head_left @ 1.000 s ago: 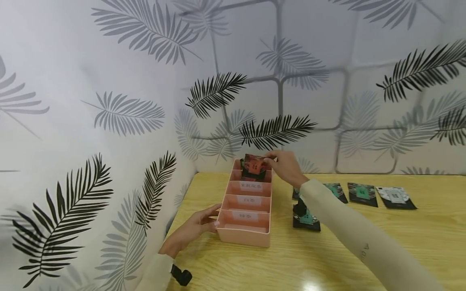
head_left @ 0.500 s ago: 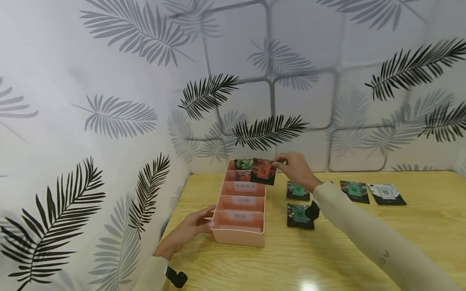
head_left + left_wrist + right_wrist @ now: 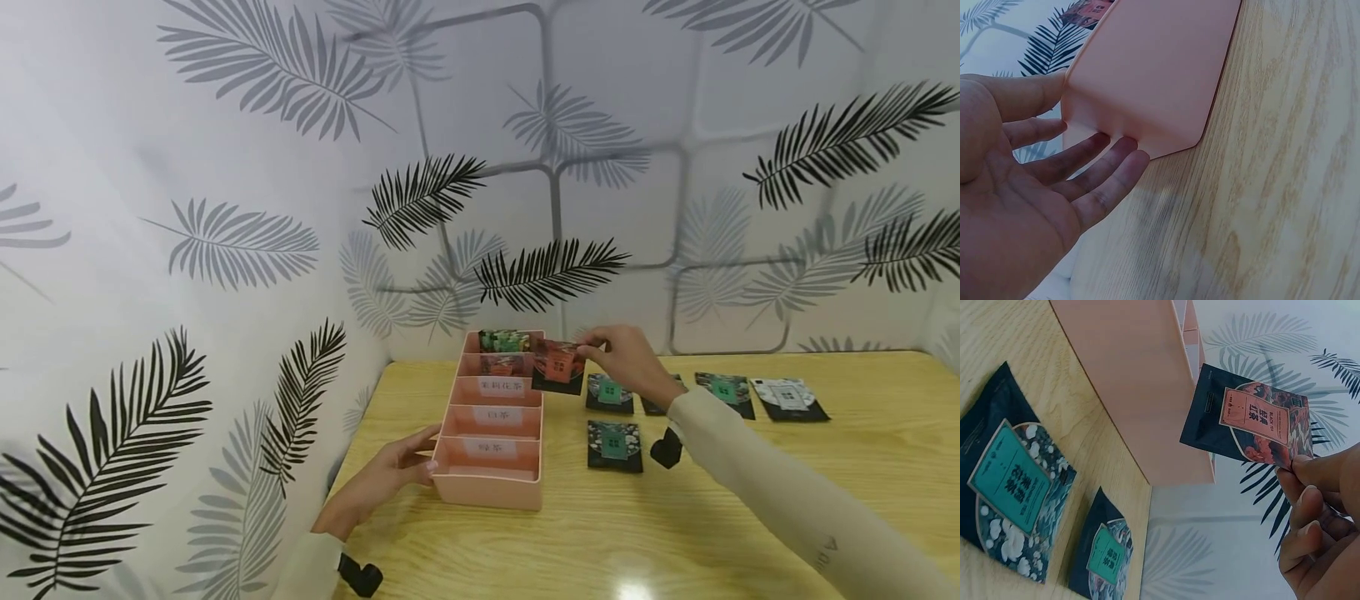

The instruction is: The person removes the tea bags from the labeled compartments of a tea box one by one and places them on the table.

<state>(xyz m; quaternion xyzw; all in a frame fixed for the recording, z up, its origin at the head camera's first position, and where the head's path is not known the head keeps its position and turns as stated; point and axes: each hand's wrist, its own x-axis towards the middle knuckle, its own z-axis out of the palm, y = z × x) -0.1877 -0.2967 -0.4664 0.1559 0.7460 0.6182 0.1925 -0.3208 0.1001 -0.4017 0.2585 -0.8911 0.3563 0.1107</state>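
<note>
My right hand pinches a dark tea bag packet with a red label by its corner. In the right wrist view the label reads "BLACK TEA", and the packet hangs in the air beside the upper part of a pink divided box. A green-patterned packet lies in the box's rearmost compartment, and a reddish packet in the one before it. At the box's front left corner, my left hand touches the side with spread fingers. The left wrist view shows its fingertips against the pink wall.
Right of the box, green-labelled packets lie on the wooden table, one partly behind my right wrist. A white-labelled packet lies farther right. Paper labels mark the front compartments. Leaf-patterned walls stand behind and at left.
My right hand has moved the red-labelled packet from above the rear compartments to the box's right side. The green and reddish packets in the box came into sight. My left hand stays at the box.
</note>
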